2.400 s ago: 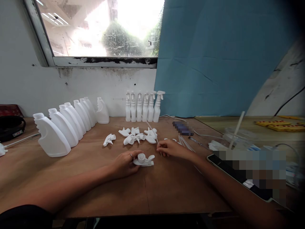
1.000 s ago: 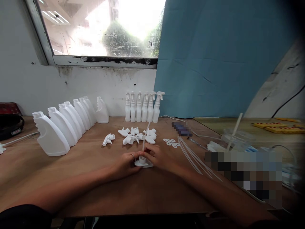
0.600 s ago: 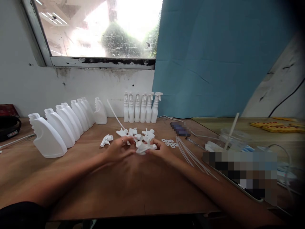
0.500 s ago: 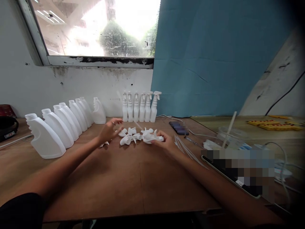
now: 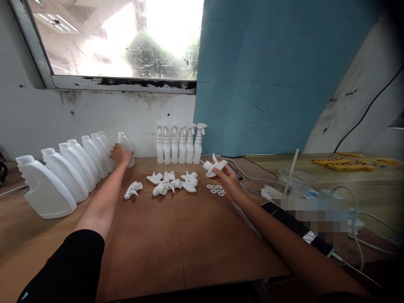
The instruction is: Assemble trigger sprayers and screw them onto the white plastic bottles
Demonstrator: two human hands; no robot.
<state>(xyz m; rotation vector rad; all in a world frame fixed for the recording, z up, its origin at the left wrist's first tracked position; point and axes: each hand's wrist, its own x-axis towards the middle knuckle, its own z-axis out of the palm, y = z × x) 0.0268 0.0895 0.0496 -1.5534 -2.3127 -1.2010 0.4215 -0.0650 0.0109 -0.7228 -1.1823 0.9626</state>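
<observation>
My left hand (image 5: 121, 155) is closed around the lower side of a white open-necked bottle (image 5: 125, 143) standing near the wall. My right hand (image 5: 225, 177) grips a white spray trigger head (image 5: 214, 167), raised over the right part of the table. Under and left of that hand lie several small white rings (image 5: 216, 190). Several loose white trigger heads (image 5: 170, 184) form a pile mid-table, and a single trigger head (image 5: 133, 190) lies left of them.
A row of open white bottles (image 5: 57, 181) stands at the left. Slim spray bottles (image 5: 182, 145) line the wall. To the right are a phone (image 5: 235, 171), a plastic cup with a straw (image 5: 292, 179), a dark tablet-like device (image 5: 296, 227), cables and yellow pieces (image 5: 347, 165).
My left hand has moved left and back onto the bottle. My right hand has lifted a trigger head away from the pile, uncovering the rings. The view has shifted slightly.
</observation>
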